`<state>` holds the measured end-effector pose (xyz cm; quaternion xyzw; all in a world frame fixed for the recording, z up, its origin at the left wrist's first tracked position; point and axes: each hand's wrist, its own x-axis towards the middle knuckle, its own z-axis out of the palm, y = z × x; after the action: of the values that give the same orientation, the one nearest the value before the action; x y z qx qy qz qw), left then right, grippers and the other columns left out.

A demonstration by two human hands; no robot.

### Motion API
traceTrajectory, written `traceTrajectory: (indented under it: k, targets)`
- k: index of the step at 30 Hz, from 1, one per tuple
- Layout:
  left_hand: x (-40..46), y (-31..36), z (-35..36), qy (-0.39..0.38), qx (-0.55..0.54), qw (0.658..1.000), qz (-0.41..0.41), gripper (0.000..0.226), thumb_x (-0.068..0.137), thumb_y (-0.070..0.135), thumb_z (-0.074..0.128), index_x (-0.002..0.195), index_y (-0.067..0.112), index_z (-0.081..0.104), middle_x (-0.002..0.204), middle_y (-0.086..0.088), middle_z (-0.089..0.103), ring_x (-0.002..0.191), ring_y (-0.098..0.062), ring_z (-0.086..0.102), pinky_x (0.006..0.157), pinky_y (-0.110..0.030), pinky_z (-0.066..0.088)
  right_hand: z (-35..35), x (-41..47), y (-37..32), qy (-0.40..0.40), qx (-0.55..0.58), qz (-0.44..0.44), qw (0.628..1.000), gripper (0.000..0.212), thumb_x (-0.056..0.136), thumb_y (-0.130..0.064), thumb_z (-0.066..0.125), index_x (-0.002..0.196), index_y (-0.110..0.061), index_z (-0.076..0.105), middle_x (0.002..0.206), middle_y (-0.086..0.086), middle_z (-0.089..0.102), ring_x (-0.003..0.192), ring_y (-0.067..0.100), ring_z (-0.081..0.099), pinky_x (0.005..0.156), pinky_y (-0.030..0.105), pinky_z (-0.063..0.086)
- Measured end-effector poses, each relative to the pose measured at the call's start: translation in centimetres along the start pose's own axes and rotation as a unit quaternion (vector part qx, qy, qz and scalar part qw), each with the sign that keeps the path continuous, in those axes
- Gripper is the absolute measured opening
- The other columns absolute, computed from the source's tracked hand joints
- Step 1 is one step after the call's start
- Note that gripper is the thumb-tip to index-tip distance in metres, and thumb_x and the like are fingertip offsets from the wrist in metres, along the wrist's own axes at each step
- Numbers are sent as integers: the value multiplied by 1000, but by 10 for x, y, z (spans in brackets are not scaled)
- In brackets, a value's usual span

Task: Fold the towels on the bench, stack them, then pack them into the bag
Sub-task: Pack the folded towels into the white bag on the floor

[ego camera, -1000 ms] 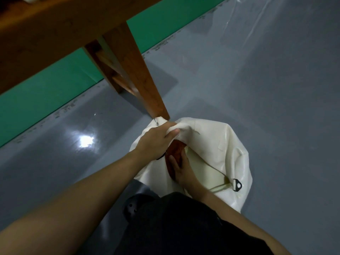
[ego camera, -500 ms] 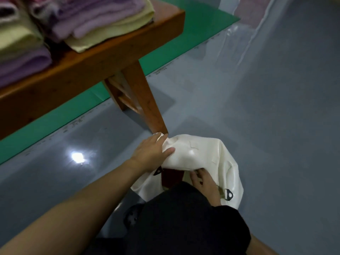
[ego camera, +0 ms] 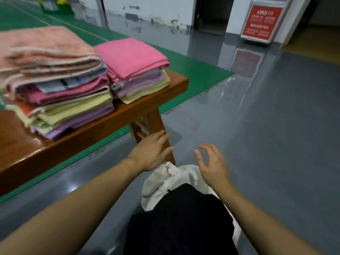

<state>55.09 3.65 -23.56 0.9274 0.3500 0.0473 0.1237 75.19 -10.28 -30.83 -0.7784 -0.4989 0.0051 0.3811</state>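
- Both hands empty: left hand (ego camera: pixel 151 153) and right hand (ego camera: pixel 211 162) hover with fingers spread above the white bag (ego camera: pixel 165 183) on the floor, below the worktop's (ego camera: pixel 114 122) right end.
- Risk: the limp, smooth bag slumps shut, so a stack may snag on its mouth.
- Folded towels (ego camera: pixel 132 69) sit in two soft, plush stacks by the worktop's right end (the taller stack (ego camera: pixel 55 80) looks uneven) and could topple if grabbed carelessly.

**A hall of an institution, maybe a sports hall**

I see a wide, glossy grey floor (ego camera: pixel 276 144) with a green court-like mat (ego camera: pixel 193 74) at 11 o'clock. At 1 o'clock a red notice board (ego camera: pixel 262 20) stands against a worn white wall (ego camera: pixel 147 10), beside a dark doorway (ego camera: pixel 211 13). A wooden bench (ego camera: pixel 92 129) stands at 10 o'clock.
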Motion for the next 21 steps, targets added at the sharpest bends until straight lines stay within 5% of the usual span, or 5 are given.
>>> traceTrajectory:
  k: [8, 16, 21]
  targets:
    - [-29, -13, -101, 130, 2, 992, 9, 66, 101, 60, 36, 158, 27, 28, 165, 2, 26, 148, -19, 30, 121, -37, 29, -33, 104, -120, 37, -20, -165, 985, 45, 99, -58, 45, 122, -23, 63, 122, -4, 61, 110, 17, 59, 86, 36, 52]
    - [-19, -18, -143, 224, -17, 974, 1, 58, 103, 50, 43, 154, 22, 37, 160, -4, 35, 146, -22, 33, 121, -34, 25, -30, 223, -214, -73, 169, 43, 982, 65, 91, -72, 49, 127, -18, 56, 126, 0, 62, 114, 21, 58, 102, 38, 43]
    - [16, -10, -163, 270, 36, 962, -7, 59, 104, 44, 45, 155, 18, 32, 162, -10, 28, 149, -27, 26, 121, -38, 21, -35, 268, -237, -192, 272, 152, 931, 83, 81, -83, 51, 131, -17, 57, 113, 7, 69, 100, 26, 65, 79, 35, 52]
